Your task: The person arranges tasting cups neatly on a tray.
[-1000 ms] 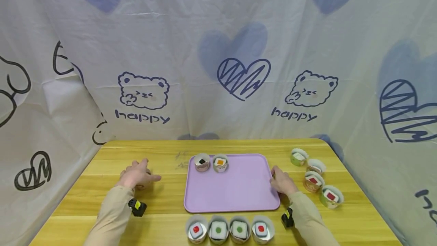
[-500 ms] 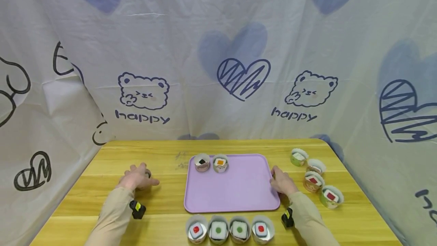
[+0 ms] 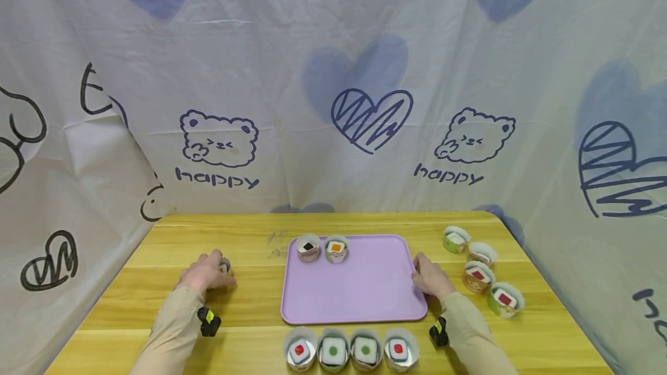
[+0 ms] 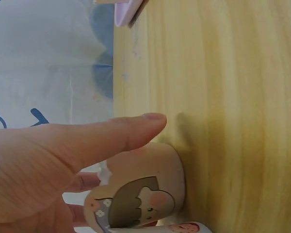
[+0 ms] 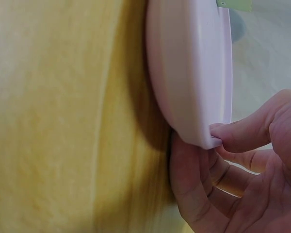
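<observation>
Left hand (image 4: 51, 160) at peach, cartoon-printed cup (image 4: 141, 191)

Beige sleeves (image 3: 174, 326) are worn with two small black, seemingly boxy wrist blocks (image 3: 209, 327) marked in yellow.

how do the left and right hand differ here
The right hand pinches the edge of the lilac tray; the left hand is around a printed cup, though whether it grips it firmly is unclear.
The left hand is apart from the tray, off to its left, while the right hand is at the tray's right edge.
Both are bare and come out of beige sleeves.
</observation>
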### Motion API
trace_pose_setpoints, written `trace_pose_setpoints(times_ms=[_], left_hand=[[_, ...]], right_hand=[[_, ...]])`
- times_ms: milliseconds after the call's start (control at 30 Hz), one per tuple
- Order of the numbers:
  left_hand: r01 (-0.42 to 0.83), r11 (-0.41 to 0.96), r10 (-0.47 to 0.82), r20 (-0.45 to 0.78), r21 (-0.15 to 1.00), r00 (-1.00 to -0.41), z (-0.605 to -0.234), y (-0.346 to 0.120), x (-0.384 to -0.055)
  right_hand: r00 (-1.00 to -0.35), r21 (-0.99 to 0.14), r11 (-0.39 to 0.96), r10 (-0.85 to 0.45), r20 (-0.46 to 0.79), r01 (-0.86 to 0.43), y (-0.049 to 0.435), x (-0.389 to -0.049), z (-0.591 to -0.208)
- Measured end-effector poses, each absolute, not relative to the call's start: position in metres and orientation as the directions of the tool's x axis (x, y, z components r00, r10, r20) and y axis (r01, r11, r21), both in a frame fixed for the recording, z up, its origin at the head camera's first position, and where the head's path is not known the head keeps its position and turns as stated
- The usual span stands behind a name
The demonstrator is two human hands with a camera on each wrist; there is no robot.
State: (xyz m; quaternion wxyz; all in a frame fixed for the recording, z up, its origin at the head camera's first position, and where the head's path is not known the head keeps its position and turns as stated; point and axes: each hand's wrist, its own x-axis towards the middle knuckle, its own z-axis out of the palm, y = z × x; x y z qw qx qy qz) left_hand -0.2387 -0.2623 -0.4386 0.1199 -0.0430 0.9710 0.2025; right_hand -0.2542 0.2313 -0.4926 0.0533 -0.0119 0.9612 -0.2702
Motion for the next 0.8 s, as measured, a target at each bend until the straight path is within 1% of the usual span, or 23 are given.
trace_pose_setpoints(times_ms=[233, 533, 800], left_hand=[[-0.123, 0.915, -0.040, -0.216, 0.385, -0.976, -0.444, -0.265, -0.240], [-0.109, 0.911, -0.031, -0.197, 0.398, -0.980, -0.450, -0.271, -0.241], [-0.144, 0.893, -0.069, -0.186, 0.426, -0.980, -0.453, -0.273, -0.242]], right_hand=[[-0.993, -0.523, 0.852, -0.047, -0.113, 0.020, 0.231, -0.255, -0.492], [-0.994, -0.521, 0.853, -0.051, -0.098, 0.007, 0.231, -0.255, -0.493], [-0.993, -0.522, 0.853, -0.047, -0.106, 0.015, 0.231, -0.254, -0.492]])
